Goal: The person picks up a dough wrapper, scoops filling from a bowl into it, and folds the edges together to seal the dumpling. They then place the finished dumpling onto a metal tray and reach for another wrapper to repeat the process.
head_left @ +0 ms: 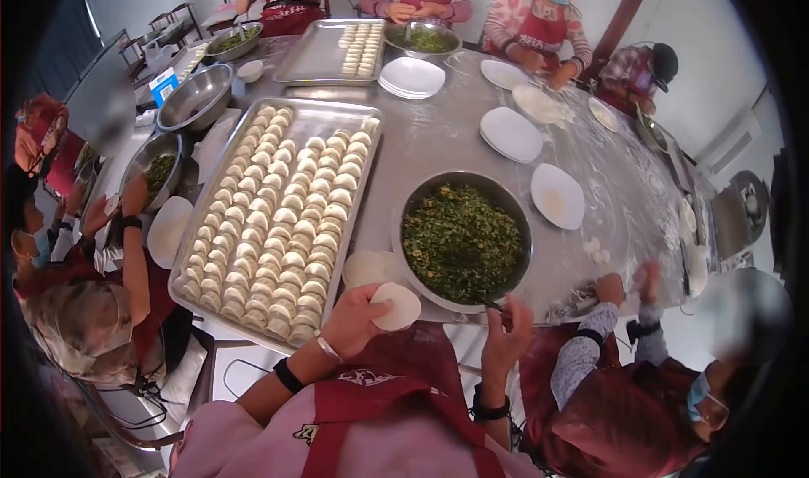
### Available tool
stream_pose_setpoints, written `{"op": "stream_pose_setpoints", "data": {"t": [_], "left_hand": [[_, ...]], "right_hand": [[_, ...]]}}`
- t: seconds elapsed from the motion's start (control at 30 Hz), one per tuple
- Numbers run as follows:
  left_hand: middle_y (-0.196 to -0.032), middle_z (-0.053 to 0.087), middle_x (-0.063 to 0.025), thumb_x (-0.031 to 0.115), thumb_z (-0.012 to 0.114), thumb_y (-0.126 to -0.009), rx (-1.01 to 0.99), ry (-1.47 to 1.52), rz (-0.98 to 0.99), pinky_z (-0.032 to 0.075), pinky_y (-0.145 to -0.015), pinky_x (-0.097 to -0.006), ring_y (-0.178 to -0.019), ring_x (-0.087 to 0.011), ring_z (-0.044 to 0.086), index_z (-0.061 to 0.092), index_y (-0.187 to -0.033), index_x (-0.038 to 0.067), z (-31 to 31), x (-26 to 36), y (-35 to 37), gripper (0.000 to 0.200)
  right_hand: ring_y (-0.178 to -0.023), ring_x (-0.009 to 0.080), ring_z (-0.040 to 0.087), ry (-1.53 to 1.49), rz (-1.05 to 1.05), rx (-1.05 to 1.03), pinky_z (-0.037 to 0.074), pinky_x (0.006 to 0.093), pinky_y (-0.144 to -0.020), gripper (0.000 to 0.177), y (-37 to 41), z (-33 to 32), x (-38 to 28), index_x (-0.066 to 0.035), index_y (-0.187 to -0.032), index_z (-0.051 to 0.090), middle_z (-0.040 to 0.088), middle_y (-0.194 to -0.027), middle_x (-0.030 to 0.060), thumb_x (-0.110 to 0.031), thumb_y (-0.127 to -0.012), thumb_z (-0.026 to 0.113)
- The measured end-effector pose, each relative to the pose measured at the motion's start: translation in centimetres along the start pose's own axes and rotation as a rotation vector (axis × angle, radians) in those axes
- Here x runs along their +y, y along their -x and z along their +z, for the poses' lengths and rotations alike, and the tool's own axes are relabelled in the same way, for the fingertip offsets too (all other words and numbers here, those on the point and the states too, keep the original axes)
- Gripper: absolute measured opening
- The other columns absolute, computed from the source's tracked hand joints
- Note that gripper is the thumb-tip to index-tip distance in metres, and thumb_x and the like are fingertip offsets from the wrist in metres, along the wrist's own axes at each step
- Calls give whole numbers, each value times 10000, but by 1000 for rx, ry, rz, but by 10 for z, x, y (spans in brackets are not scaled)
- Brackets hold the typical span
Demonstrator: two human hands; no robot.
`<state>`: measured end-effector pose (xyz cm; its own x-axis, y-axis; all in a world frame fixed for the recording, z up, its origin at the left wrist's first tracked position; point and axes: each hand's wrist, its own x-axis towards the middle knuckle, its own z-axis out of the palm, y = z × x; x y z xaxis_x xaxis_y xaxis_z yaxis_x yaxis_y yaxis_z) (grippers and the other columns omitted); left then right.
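Left hand (361,316): pinching dough round (398,308). Right hand (509,330): gripping utensil (494,304) at filling bowl (526,263). Bowl flanked: dumpling tray (310,124) left, plate (568,175) right; other rounds (362,268) in tray-side gap.

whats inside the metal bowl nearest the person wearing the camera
The metal bowl holds a mass of chopped green filling flecked with yellow bits. The filling covers the bottom, so the base and anything buried beneath it cannot be seen.
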<state>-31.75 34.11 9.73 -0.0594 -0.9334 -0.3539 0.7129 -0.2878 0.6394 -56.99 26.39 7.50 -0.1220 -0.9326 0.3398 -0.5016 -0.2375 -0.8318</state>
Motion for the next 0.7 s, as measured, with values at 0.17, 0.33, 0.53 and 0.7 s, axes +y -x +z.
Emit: {"op": "stream_pose_setpoints", "data": {"t": [0.17, 0.33, 0.53, 0.7], "left_hand": [[-1234, 617, -182, 12, 504, -964, 14, -67, 42, 533, -987, -424, -1119, -285, 640, 506, -1281, -82, 14, 9, -8, 330], [-1274, 587, -203, 23, 497, -970, -17, -13, 75, 514, -1017, -453, -1159, -313, 615, 501, -1275, -72, 32, 21, -21, 319], [-1273, 581, -213, 31, 507, -971, -27, 57, 79, 492, -1039, -517, -1188, -339, 591, 497, -1274, -81, 25, 20, -31, 324], [-1270, 585, -207, 25, 514, -965, 10, 59, 91, 490, -1050, -459, -1187, -311, 595, 497, -1280, -84, 26, 21, -28, 333]], "right_hand": [[-833, 241, 641, -80, -151, -76, 510, 323, -732, 92, -21, 12, -14, -5, -878, 691, 653, -868, 109, -8, -791, 722], [-754, 248, 674, 100, -280, -253, 518, 326, -678, 87, -47, 15, -13, -33, -908, 702, 678, -832, 118, -62, -827, 706], [-671, 128, 684, -191, 154, -20, 533, 273, -596, 118, -76, -6, -25, 15, -946, 697, 693, -810, 73, -94, -910, 672], [-740, 154, 698, -245, -25, -5, 560, 266, -676, 109, -78, 4, -22, 45, -974, 681, 674, -866, 91, -41, -924, 638]]}}
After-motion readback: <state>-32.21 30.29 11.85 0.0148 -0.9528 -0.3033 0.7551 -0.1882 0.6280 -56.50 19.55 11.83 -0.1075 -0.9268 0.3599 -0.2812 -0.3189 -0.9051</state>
